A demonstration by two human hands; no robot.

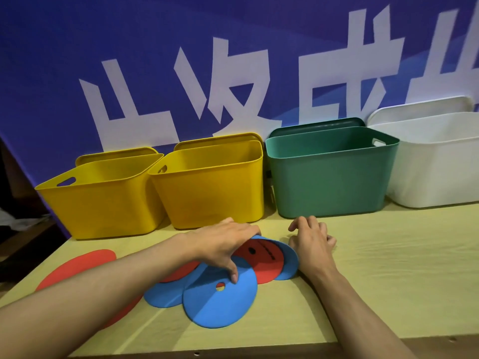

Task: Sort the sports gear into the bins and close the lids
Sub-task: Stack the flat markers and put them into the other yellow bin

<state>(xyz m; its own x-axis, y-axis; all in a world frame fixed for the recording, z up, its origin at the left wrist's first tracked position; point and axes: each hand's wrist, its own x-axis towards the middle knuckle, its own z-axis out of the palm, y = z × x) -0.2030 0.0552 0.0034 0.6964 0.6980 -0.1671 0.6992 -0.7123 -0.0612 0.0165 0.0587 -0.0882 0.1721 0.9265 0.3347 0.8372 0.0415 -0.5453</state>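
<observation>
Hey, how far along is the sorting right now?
Barely begun. Nothing shows inside the bins, and the green bin is open with its lid standing behind. The left hand rests on the disc pile; the right hand touches its edge. Sorting and lids remain.

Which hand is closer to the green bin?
The right hand. It rests on the table just in front of the green bin, near the bin's left corner. The left hand lies further left, on the overlapping discs, in front of a yellow bin.

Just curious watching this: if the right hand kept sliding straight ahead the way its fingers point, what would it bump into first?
Probably the green plastic bin. The right hand rests on the wooden table with its fingers pointing toward the bin's front wall, and nothing shows between them, though depth is hard to judge.
</observation>
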